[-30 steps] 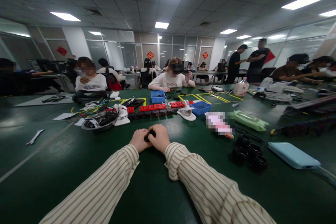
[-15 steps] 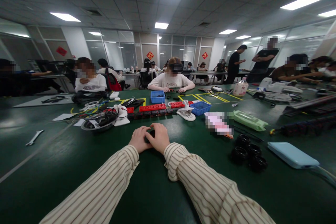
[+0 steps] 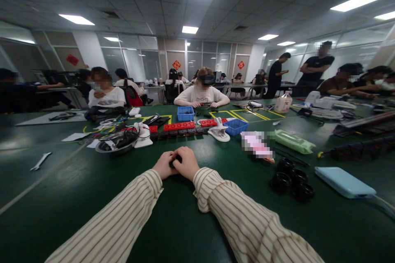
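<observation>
Close together over the green table (image 3: 182,230), my two hands meet in front of me. A small black object (image 3: 177,159) shows in the gap between them, mostly covered by fingers, so its kind cannot be made out. My left hand (image 3: 164,164) curls round its left side. From the right, my right hand (image 3: 186,162) arches over it with bent fingers and thumb. Several glossy black ring-shaped parts (image 3: 293,178) are grouped on the table to the right of my hands.
Beyond my hands lie red power strips (image 3: 179,126), a white clip (image 3: 219,131) and blue bins (image 3: 236,126). A bowl of cables (image 3: 115,144) and a wrench (image 3: 40,161) are leftward. Rightward are a green packet (image 3: 291,141) and a light-blue box (image 3: 344,181). A person (image 3: 202,92) sits opposite.
My fingers have shifted slightly around the black object, the left hand's fingers drawing in closer. Both forearms stay nearly in place. A standing person at the back right has moved a little rightward.
</observation>
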Available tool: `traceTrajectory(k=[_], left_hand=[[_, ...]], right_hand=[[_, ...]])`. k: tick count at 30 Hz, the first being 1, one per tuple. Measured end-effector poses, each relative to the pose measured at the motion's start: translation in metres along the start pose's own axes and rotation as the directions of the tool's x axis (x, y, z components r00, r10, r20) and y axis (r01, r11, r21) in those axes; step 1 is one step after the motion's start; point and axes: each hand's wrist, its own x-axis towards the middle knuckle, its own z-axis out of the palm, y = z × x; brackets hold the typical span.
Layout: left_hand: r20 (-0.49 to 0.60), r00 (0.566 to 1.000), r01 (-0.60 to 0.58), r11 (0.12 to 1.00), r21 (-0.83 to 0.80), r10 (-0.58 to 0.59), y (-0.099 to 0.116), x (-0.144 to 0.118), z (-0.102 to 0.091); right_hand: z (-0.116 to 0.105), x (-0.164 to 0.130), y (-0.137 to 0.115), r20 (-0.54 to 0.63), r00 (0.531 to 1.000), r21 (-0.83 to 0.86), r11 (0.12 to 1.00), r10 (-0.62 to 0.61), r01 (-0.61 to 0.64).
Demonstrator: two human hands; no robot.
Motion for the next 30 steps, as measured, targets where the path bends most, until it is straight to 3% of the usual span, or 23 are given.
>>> traceTrajectory(k=[3, 6, 13, 17, 27, 30], left_hand=[[0.044, 0.999, -0.003, 0.999, -0.051, 0.005, -0.004, 0.002, 0.001], [0.017, 1.0, -0.007, 0.999, -0.042, 0.007, -0.005, 0.002, 0.003], [-0.044, 0.995, 0.092, 0.992, 0.083, -0.089, 0.006, -0.002, 0.003], [-0.025, 0.995, 0.095, 0.989, 0.111, -0.093, 0.009, -0.001, 0.0], [0.015, 0.999, -0.039, 0.999, -0.027, 0.039, -0.007, 0.002, 0.006], [0.004, 1.0, -0.016, 0.999, -0.038, 0.016, -0.004, 0.0, 0.005]], right_hand=[[-0.001, 0.0, 0.0, 0.011, 1.0, 0.038, 0.999, -0.024, 0.024], [-0.001, -0.001, -0.001, -0.016, 1.0, 0.043, 0.999, -0.023, 0.023], [0.003, -0.002, 0.0, -0.095, 0.991, -0.059, 0.993, 0.098, -0.104], [0.004, -0.001, 0.001, -0.093, 0.986, -0.108, 0.983, 0.136, -0.145], [0.004, 0.0, 0.003, 0.016, 1.0, 0.007, 1.0, -0.015, 0.015], [0.003, -0.001, 0.002, -0.013, 1.0, 0.034, 0.999, -0.017, 0.018]])
